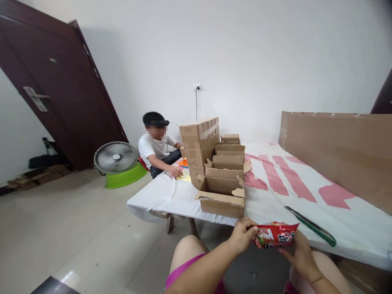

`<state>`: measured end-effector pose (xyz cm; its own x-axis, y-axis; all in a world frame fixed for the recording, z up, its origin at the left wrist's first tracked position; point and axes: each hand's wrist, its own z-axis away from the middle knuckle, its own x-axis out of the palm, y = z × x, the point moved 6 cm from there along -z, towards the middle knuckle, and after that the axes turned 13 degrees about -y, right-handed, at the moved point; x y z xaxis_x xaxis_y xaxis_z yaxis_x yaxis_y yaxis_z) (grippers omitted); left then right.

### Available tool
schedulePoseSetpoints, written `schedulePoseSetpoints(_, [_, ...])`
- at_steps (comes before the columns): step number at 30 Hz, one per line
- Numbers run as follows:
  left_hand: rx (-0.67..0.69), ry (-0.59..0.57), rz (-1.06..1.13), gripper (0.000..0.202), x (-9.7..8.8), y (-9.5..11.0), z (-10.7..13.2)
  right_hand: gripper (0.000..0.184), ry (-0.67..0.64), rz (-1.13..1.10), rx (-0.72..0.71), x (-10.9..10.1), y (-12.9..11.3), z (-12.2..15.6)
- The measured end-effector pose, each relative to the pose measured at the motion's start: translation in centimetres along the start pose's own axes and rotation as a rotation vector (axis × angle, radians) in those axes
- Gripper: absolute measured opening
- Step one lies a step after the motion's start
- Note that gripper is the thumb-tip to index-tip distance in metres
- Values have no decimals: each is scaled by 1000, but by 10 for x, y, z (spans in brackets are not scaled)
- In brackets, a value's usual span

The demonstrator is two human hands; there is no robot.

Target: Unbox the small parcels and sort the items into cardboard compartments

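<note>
A red printed food packet (274, 236) is held between my two hands, over my lap at the table's front edge. My left hand (243, 234) pinches its left end between thumb and fingers. My right hand (301, 253) grips the packet's right end, its fingers partly hidden behind it. Just beyond the packet, on the cloth, lies a utility knife (312, 226) with a green handle. An open cardboard box (222, 206) stands near the table's edge, ahead of my left hand.
Behind that box, more open boxes (228, 161) run in a row beside stacked taped cartons (199, 136). A large cardboard sheet (337, 151) borders the table's right side. Across the table's left end sits another person (159, 147). A fan (116, 157) and green basin (127, 176) are on the floor.
</note>
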<state>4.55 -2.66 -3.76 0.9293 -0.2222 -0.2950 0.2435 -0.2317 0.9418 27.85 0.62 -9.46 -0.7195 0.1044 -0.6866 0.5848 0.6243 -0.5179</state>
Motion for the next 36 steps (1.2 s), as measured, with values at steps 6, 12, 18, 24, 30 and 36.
schedulePoseSetpoints(6, [-241, -87, 126, 41, 5, -36, 3, 67, -34, 134, -72, 11, -18, 8])
schedulePoseSetpoints(12, [-202, -142, -101, 40, -15, -24, 14, 52, -117, 26, 35, 19, -20, 10])
schedulePoseSetpoints(18, [104, -221, -793, 89, 0, 8, 28, 55, -196, -34, 74, 30, -21, 10])
schedulePoseSetpoints(24, [9, -431, -914, 65, 5, 8, 27, 59, -418, -105, 14, 43, -32, 6])
schedulePoseSetpoints(30, [23, -201, -969, 55, -53, 56, 45, 41, -467, -50, 61, 49, -28, 6])
schedulePoseSetpoints(36, [-128, 123, -1178, 55, -108, 64, 54, 27, -530, -40, 58, 54, -39, 2])
